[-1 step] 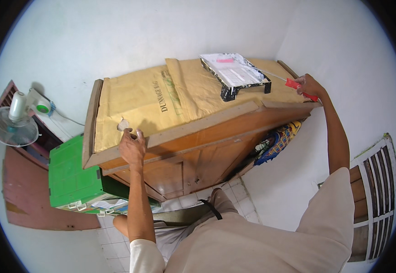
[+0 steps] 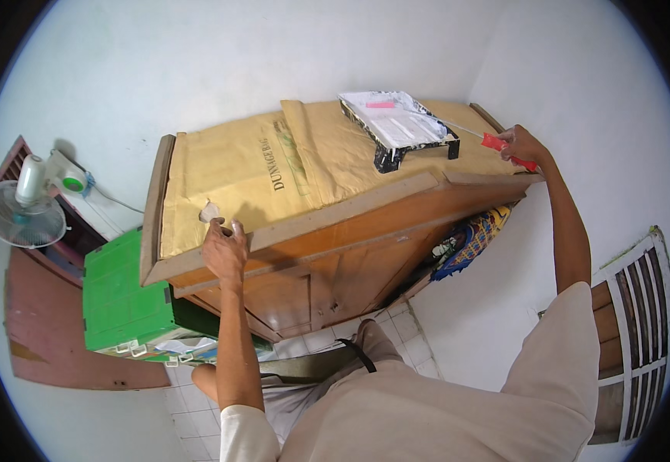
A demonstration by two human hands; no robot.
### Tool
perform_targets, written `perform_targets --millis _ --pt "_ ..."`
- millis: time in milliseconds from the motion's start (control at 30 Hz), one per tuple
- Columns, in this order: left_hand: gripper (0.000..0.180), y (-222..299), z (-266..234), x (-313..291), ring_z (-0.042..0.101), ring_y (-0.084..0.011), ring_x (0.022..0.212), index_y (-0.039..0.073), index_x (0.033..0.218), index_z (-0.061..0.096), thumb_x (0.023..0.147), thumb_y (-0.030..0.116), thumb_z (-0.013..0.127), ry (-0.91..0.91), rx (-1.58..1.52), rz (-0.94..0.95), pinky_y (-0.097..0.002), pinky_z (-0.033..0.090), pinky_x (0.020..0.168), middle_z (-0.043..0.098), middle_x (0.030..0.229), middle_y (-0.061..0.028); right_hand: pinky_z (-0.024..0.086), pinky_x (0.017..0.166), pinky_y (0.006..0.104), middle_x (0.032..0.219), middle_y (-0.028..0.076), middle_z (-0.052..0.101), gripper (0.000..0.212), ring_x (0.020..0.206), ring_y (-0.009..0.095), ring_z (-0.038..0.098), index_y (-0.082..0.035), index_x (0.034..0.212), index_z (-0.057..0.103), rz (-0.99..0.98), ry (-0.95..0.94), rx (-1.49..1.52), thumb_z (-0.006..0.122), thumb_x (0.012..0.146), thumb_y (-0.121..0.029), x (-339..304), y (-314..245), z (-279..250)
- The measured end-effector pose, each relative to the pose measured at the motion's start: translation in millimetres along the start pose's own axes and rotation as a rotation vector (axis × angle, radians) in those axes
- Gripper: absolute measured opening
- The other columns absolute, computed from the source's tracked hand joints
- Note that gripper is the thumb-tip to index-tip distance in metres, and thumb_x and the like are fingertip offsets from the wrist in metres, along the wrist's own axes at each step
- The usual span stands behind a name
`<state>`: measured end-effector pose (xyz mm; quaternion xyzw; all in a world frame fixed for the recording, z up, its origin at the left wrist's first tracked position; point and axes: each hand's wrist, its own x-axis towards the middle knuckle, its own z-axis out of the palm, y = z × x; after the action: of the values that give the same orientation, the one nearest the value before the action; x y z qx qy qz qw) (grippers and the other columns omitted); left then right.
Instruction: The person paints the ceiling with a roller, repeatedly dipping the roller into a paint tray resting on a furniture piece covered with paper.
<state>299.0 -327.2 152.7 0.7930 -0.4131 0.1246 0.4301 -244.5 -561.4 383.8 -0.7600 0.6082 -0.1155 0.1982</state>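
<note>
My right hand (image 2: 524, 146) is closed around the red handle of a paint roller (image 2: 496, 142). Its thin metal rod runs left to a paint tray (image 2: 418, 138), black with white paint, where a pink part shows at the far end. The tray stands on brownish-yellow paper sheeting (image 2: 227, 158) over the top of a wooden cabinet (image 2: 350, 250). At the cabinet's near left edge rests my left hand (image 2: 225, 250), fingers apart and somewhat bent, holding nothing. Just beyond its fingertips, a pale torn patch (image 2: 209, 211) breaks the paper.
Left of the cabinet stands a green box (image 2: 119, 289) with white latches. A fan (image 2: 27, 212) is farther left. Patterned cloth (image 2: 469, 242) pokes out at the cabinet's right side. White walls (image 2: 566, 100) meet behind the right corner; a barred window (image 2: 635, 331) is at right.
</note>
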Motion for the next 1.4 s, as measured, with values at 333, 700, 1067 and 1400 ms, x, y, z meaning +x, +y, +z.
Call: perform_targets --millis 333,700,1067,1400 --pt "0.029 1 1 1 0.063 -0.035 0.071 0.001 0.095 0.063 0.08 0.026 0.064 -0.009 -0.004 -0.009 -0.0416 0.05 0.068 0.066 0.073 -0.0161 0.047 0.046 0.0268 0.064 0.009 0.061 0.054 0.051 0.012 0.055 0.01 0.118 0.057 0.002 -0.089 -0.148 0.062 0.064 0.0 -33 -20 -28" --pt "0.03 -1 2 0 0.063 -0.0349 0.071 0.002 0.094 0.062 0.079 0.027 0.065 -0.024 0.004 -0.031 -0.0417 0.049 0.066 0.065 0.073 -0.0156 0.047 0.046 0.0273 0.062 0.009 0.06 0.053 0.049 0.013 0.057 0.011 0.113 0.06 0.026 0.019 -0.037 0.063 0.061 0.0 -14 -20 -18" --pt "0.029 -1 0 -1 0.063 -0.0358 0.071 0.0 0.094 0.062 0.079 0.025 0.065 -0.014 -0.022 0.002 -0.0421 0.049 0.067 0.065 0.073 -0.017 0.047 0.043 0.0282 0.062 0.009 0.06 0.056 0.045 0.013 0.055 0.01 0.114 0.06 0.06 -0.065 -0.14 0.063 0.059 0.002 -49 -33 -32" --pt "0.029 2 -2 0 0.063 -0.0353 0.073 0.0 0.095 0.061 0.081 0.026 0.063 -0.052 0.022 -0.028 -0.0418 0.05 0.068 0.065 0.075 -0.0166 0.05 0.05 0.0297 0.072 0.012 0.064 0.041 0.053 0.016 0.058 0.007 0.103 0.065 0.134 0.065 -0.138 0.067 0.063 -0.001 -97 -21 -14"
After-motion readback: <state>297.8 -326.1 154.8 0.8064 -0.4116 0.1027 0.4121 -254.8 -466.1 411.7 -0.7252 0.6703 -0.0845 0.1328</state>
